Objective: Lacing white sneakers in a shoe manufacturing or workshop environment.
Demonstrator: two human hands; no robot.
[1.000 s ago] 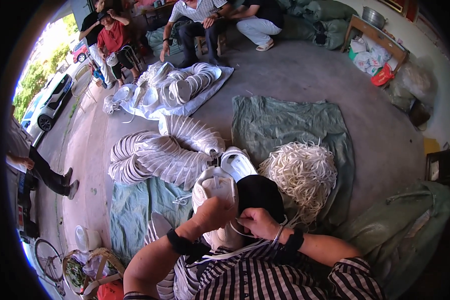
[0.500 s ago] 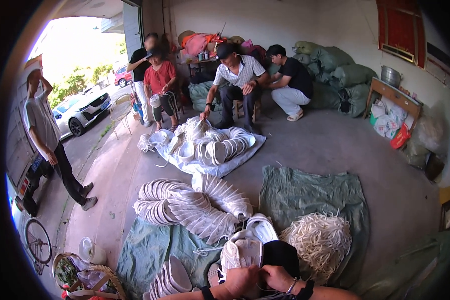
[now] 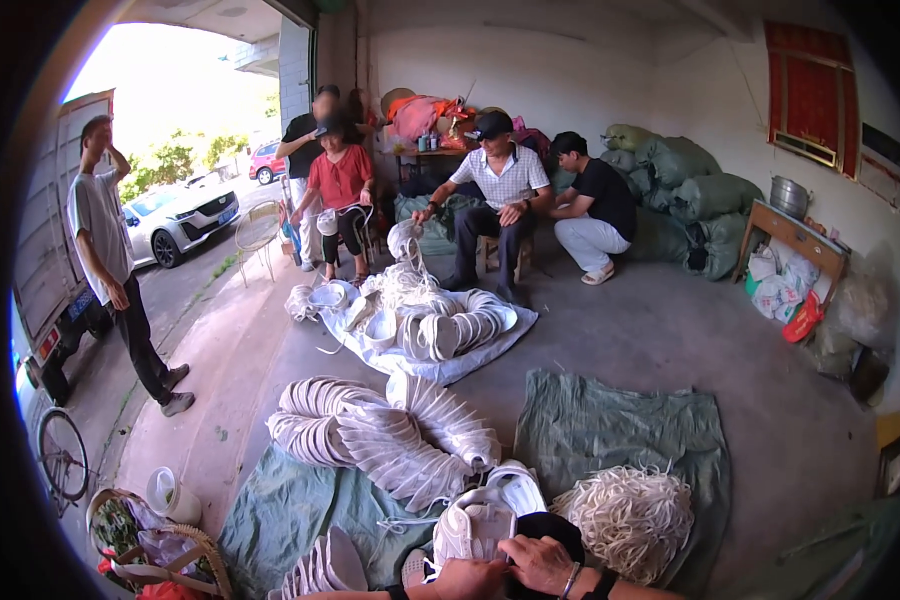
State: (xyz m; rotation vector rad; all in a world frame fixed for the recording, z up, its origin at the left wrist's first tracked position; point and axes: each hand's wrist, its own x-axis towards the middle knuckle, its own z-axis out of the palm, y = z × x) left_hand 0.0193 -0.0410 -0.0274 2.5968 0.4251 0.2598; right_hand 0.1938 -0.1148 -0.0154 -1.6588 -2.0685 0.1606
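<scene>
Currently both hands are seen at the bottom edge, partly cut off by the frame. Left hand [image 3: 470, 578] is closed around the lower part of a white shoe upper [image 3: 475, 525], which is held upright just above the lap. Right hand [image 3: 538, 562] is laid over the same piece from the right, fingers curled on its edge; a dark cap-like item [image 3: 550, 524] is seen just behind it. Whether a lace is pinched between the fingers cannot be told.

Pile of white laces [image 3: 630, 515] is seen just right of the hands, on a green tarp [image 3: 620, 425]. Rows of stacked white uppers [image 3: 390, 435] are laid out ahead of the hands, touching one another, on another green sheet [image 3: 280, 510]. A second heap of white parts [image 3: 420, 320] is seen further back on a pale sheet, near four other people seated or crouched by the back wall. One more person is seen standing at left beside a truck. Wicker basket [image 3: 160, 550] sits at lower left, near a bicycle wheel [image 3: 62, 455]. Stuffed green sacks [image 3: 690, 190] are stacked at the back right.
</scene>
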